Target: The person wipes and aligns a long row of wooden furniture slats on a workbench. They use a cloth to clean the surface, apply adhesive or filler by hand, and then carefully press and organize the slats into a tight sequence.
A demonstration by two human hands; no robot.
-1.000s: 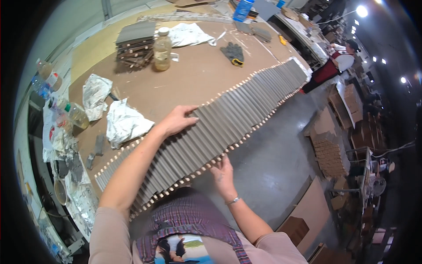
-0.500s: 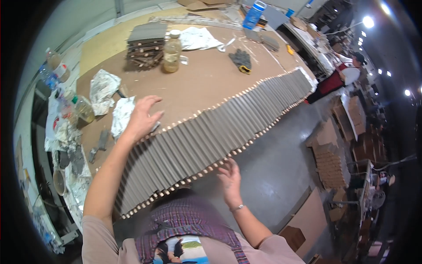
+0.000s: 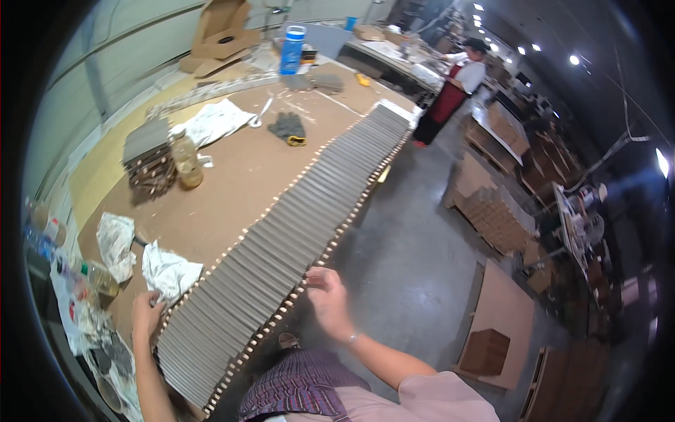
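Observation:
A long row of grey slats with pale wooden pegs [image 3: 288,232] lies along the near edge of the brown worktable [image 3: 239,176]. My left hand [image 3: 145,311] rests at the far side of the row near its left end, fingers against the slat ends beside a crumpled white cloth [image 3: 169,271]. My right hand [image 3: 327,299] touches the near side of the row, fingers curled on the peg ends over the table edge.
On the table are a stack of grey slats [image 3: 149,158], a jar [image 3: 185,163], dark gloves [image 3: 288,126], a blue bottle [image 3: 291,49] and cardboard boxes [image 3: 218,35]. A person in a red apron [image 3: 450,91] stands far right. Stacked cartons [image 3: 492,211] sit on the concrete floor.
My left hand slid from the top of the row toward its left end, beside the white cloth. My right hand stayed on the near edge. The view shifted toward the table's far end.

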